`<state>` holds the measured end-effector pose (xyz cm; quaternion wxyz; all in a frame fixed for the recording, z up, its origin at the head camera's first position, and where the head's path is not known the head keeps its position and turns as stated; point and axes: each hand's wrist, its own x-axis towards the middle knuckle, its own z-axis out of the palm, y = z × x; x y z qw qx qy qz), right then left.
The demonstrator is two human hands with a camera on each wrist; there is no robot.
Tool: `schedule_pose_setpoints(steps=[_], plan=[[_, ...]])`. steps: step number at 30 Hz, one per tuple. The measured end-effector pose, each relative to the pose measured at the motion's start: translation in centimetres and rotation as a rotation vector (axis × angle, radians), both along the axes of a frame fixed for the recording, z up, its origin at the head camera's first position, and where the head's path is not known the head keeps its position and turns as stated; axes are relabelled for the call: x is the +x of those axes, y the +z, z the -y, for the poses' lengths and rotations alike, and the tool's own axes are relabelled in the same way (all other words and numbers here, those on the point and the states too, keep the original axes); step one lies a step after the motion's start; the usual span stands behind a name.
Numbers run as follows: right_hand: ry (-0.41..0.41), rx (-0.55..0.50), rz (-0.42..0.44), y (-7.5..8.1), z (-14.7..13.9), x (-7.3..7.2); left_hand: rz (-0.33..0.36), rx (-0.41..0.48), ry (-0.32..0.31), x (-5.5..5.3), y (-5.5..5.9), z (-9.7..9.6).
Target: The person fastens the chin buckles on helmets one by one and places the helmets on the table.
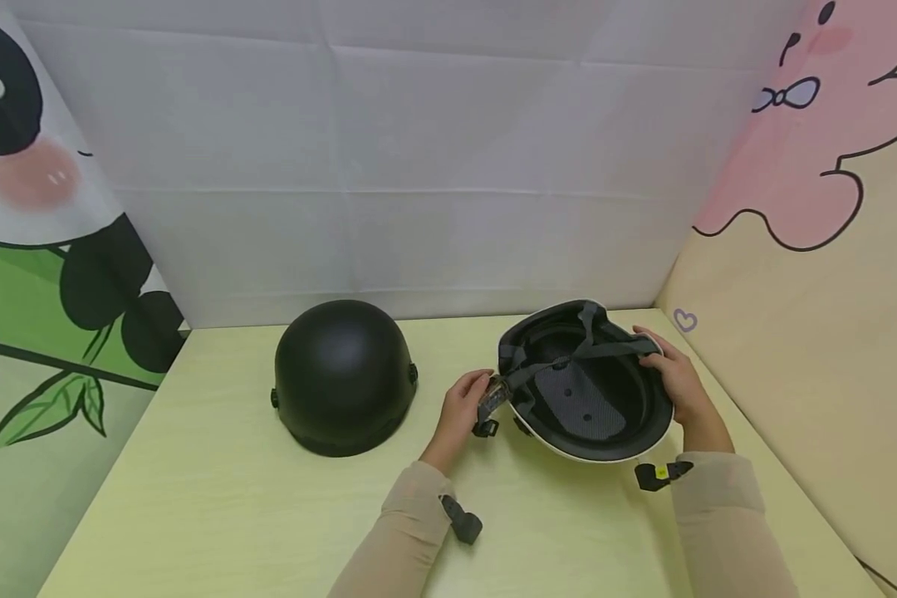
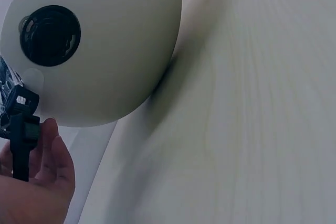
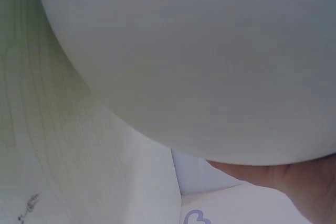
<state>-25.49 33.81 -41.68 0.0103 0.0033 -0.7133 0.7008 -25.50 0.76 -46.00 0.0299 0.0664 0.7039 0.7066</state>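
A white helmet [image 1: 628, 436] is tipped with its dark padded inside and grey chin straps [image 1: 605, 349] facing the person. Its smooth pale shell [image 2: 115, 51], with a round black fitting [image 2: 51, 35], fills much of the left wrist view. My right hand [image 1: 683, 386] grips the helmet's right rim, thumb over the edge; most of its fingers are hidden behind the shell. At the left rim, my left hand [image 1: 459, 411] pinches a strap end with a black buckle [image 2: 25, 129]. The shell covers most of the right wrist view.
To the left, a black helmet [image 1: 344, 378] sits dome up on the pale yellow table [image 1: 217, 498]. A white panel [image 1: 448, 166] closes off the back, and printed cartoon walls stand at both sides. Black wrist straps hang near both cuffs.
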Motion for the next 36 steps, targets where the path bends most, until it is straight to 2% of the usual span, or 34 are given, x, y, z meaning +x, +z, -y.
schedule_pose_setpoints(steps=[3, 10, 21, 23, 25, 30, 32, 36], plan=[[-0.014, -0.011, 0.010, -0.1, 0.2, 0.3, 0.033, 0.055, 0.006, -0.3, -0.1, -0.1], [-0.055, -0.063, 0.018, -0.7, 0.7, 0.8, 0.104, 0.163, -0.011, -2.1, -2.8, -0.4], [-0.059, -0.065, 0.037, -1.3, 0.7, 0.7, 0.080, 0.222, 0.027, -2.0, -3.3, -0.6], [-0.078, -0.013, 0.047, -1.2, 0.6, 0.7, 0.079, 0.233, 0.023, -2.1, -3.3, -0.7], [-0.102, 0.059, 0.049, -1.2, 0.5, 0.8, 0.072, 0.245, 0.012, -1.6, -2.5, -0.6], [-0.151, 0.239, 0.026, -1.4, 0.4, 0.7, 0.065, 0.266, -0.003, -1.8, -2.2, -0.6], [-0.161, 0.291, 0.002, -1.4, 0.4, 0.7, 0.073, 0.265, 0.008, -2.3, -3.0, -0.8], [-0.159, 0.385, -0.059, -0.9, 0.5, 0.8, 0.074, 0.218, 0.043, -2.1, -2.9, -0.7]])
